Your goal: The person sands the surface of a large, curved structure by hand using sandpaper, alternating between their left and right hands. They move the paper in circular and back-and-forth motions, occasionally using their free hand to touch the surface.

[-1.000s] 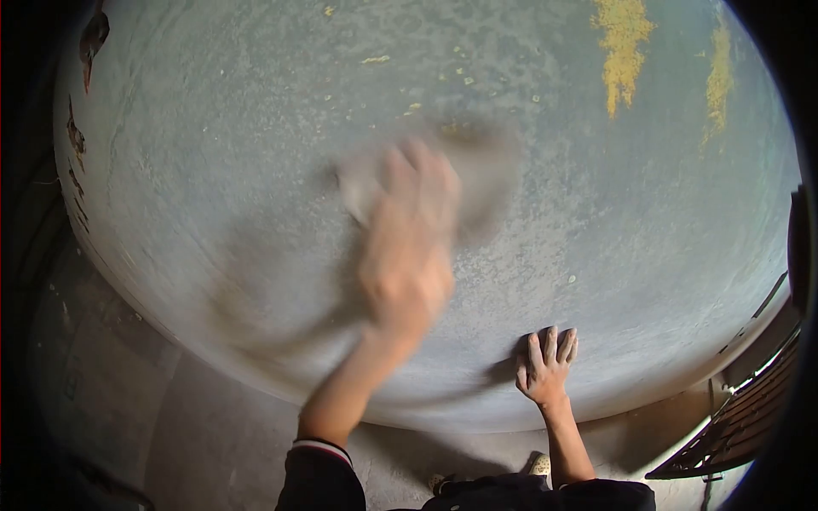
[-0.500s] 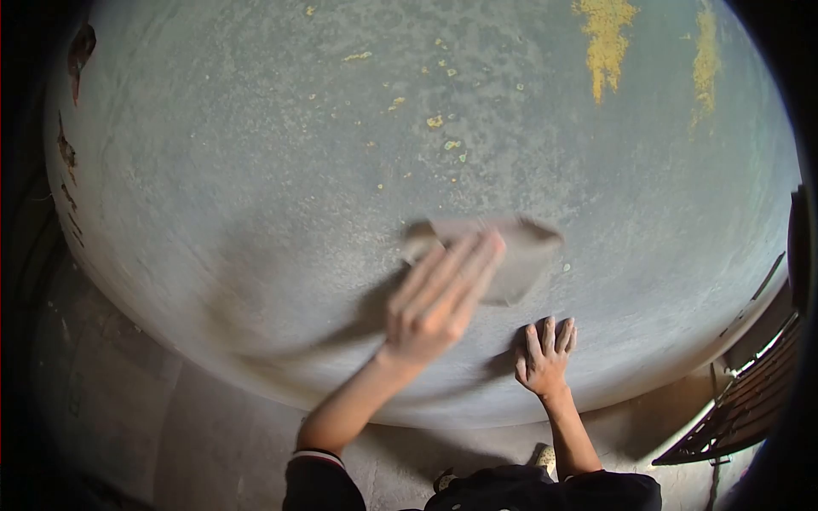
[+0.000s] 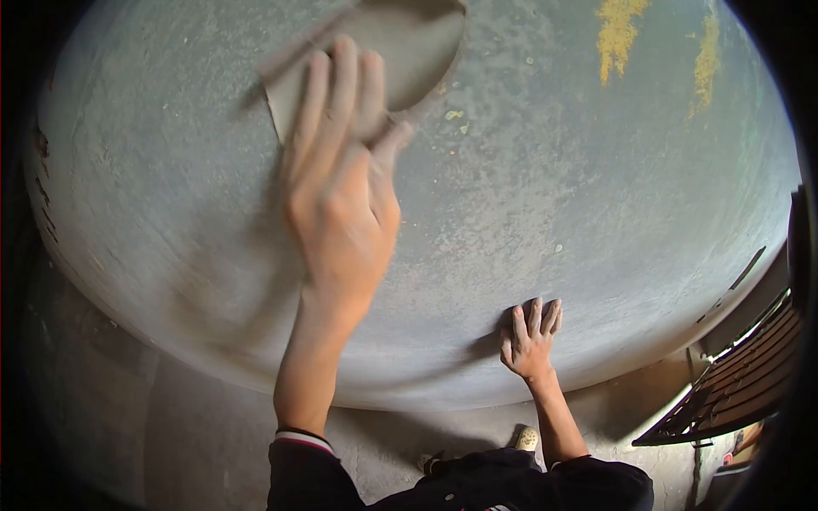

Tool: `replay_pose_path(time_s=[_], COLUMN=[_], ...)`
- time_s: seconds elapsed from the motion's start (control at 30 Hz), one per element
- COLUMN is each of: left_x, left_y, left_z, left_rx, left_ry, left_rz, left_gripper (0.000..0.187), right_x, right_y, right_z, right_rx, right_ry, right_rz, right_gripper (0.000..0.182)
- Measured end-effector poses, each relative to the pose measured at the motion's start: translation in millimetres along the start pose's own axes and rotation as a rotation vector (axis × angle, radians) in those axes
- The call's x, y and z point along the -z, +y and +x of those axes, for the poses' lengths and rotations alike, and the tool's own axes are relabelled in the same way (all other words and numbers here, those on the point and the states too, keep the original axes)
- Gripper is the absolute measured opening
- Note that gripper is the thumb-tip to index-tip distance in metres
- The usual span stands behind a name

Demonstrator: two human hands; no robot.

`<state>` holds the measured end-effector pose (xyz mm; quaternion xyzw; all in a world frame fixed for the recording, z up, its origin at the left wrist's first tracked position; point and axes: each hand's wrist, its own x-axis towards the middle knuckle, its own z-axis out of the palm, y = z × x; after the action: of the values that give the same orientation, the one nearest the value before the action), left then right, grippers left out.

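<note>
My left hand (image 3: 336, 187) presses a grey-brown sheet of sandpaper (image 3: 417, 51) against a large rounded grey surface (image 3: 477, 247). Its fingers are long and slightly blurred over the sheet, with the thumb near the sheet's lower edge. The sheet bends, and its upper edge lifts and casts a dark shadow. Lower and to the right, my right hand (image 3: 532, 345) rests with spread, dusty fingertips on the same surface and holds nothing. Pale mottled marks and small yellowish specks lie between the hands and above them.
Yellow patches (image 3: 620, 38) mark the surface's upper right, and dark chipped spots (image 3: 43, 187) its left edge. A dark slatted metal piece (image 3: 733, 383) stands at the lower right. Below is a grey concrete floor (image 3: 213, 443), with a light shoe (image 3: 527, 439) on it.
My left hand has swept up and to the left, carrying the sandpaper with it. My right hand stays on the surface, while the whole view has shifted slightly.
</note>
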<state>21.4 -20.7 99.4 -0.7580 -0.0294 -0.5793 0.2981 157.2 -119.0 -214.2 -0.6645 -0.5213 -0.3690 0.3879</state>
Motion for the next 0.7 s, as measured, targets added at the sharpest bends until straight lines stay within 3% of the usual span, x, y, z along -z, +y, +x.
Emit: replay_pose_path(time_s=[0.1,0.17,0.2,0.27,0.3,0.33,0.37,0.47,0.5,0.53,0.63,0.7], left_x=[-8,2,1,-1,6,6,11,-9,-24,-16,-19,-7], left_y=[21,62,57,38,23,0,-11,16,38,62,42,11], left_z=[-34,-71,-75,-62,-34,-10,2,-24,-55,-78,-64,-6], left_rx=[0.014,0.01,0.005,0.034,0.164,0.094,0.098,0.132,0.06,0.054,0.039,0.092], left_ry=[-0.116,-0.377,-0.377,-0.243,-0.14,0.013,-0.026,0.039,0.027,-0.209,-0.124,0.005], left_rz=[-0.064,-0.113,-0.11,-0.03,-0.077,0.03,0.15,-0.05,0.015,0.033,-0.012,0.102], left_gripper=[0.034,0.033,0.033,0.032,0.032,0.029,0.027,0.025,0.026,0.029,0.034,0.032], right_x=[1,1,-1,1,4,4,5,5,5,8,8,8], right_y=[0,0,-1,0,0,0,-1,-2,-2,-1,1,0], right_z=[1,-1,0,0,-1,2,1,2,3,1,4,4], right_rx=[-0.008,-0.018,-0.019,-0.018,-0.009,-0.023,-0.044,-0.041,-0.032,-0.028,0.051,0.035], right_ry=[-0.009,-0.005,0.0,0.009,-0.011,-0.022,-0.033,-0.026,-0.007,-0.018,-0.033,-0.043], right_rz=[0.021,-0.019,-0.016,0.016,0.016,0.024,0.031,0.026,0.031,0.034,-0.025,-0.019], right_gripper=[0.06,0.061,0.061,0.061,0.061,0.061,0.061,0.06,0.06,0.06,0.059,0.06])
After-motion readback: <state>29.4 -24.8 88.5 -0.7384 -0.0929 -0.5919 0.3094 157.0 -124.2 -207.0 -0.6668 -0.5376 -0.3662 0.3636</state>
